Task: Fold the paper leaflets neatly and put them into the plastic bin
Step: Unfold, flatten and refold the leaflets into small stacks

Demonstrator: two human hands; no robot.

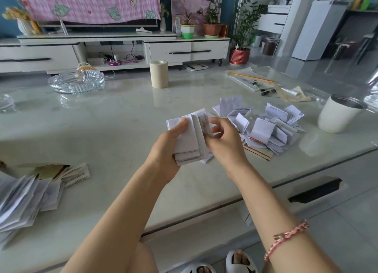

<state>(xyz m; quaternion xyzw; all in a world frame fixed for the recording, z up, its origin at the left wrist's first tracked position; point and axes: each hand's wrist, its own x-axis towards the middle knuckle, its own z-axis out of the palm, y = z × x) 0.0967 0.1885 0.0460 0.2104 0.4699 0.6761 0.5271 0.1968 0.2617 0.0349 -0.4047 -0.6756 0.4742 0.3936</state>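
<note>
Fingers [182, 125] of my left hand [169, 147] curl round the folded leaflets [190, 137], thumb on top, above the desk [114, 117]; my right hand [225, 143] pinches their right edge; I see a loose pile of leaflets [270, 129] just beyond it, near a white cup [337, 117]; another paper stack [24, 199] lies far left; a glass ashtray [76, 81] and a beige roll [159, 74] stand farther back.

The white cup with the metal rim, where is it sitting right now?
In the head view, the white cup stands upright near the right edge of the table, just right of the loose leaflet pile.
</note>
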